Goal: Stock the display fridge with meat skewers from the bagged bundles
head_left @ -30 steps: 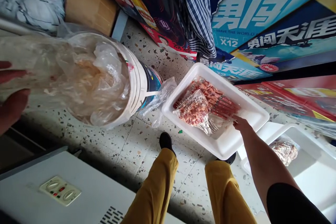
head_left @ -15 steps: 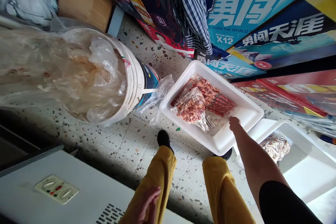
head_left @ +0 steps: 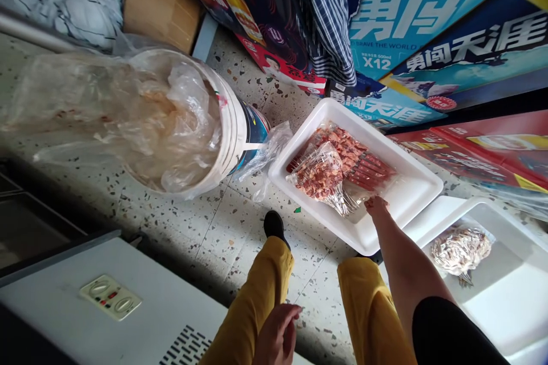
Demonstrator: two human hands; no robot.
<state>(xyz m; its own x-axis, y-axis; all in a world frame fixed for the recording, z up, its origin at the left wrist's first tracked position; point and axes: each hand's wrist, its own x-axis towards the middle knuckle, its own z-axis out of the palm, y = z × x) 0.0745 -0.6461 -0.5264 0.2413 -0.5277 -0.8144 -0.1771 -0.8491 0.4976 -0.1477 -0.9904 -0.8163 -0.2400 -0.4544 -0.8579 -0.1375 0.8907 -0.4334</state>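
Wearing mustard-yellow trousers (head_left: 355, 291) and dark shoes (head_left: 273, 222), a person stands on a speckled stone floor (head_left: 214, 234), seen from above. Near the middle, toward 4 o'clock, is a deep white tray (head_left: 413, 191) holding two bunches of raw meat skewers in clear plastic: a larger flat pack (head_left: 342, 145) lying toward the tray's far side, and a smaller bunch (head_left: 321, 171) overlapping it, thin sticks toward 4 o'clock. The right hand (head_left: 377, 205) is at the tray's near side, just beside the skewers and the loose end of their wrapping. Its fingers are bunched together; whether they pinch any plastic cannot be told. The left hand (head_left: 278, 333), cut off at 6 o'clock by the person's knee, is loosely curled and part-way open, with nothing visible in it.

At 4 o'clock, farther out, a second white tray (head_left: 505, 308) holds a bag of paler skewered meat (head_left: 460, 250). At 9 o'clock stands a white bucket (head_left: 233, 137) heaped with crumpled clear plastic bags (head_left: 171, 114), spilling over its rim. Blue drink boxes (head_left: 411, 17) fill 1 to 2 o'clock, a striped cloth (head_left: 325, 17) hangs near 12, and a white appliance (head_left: 171, 285) with two dials is at 8.
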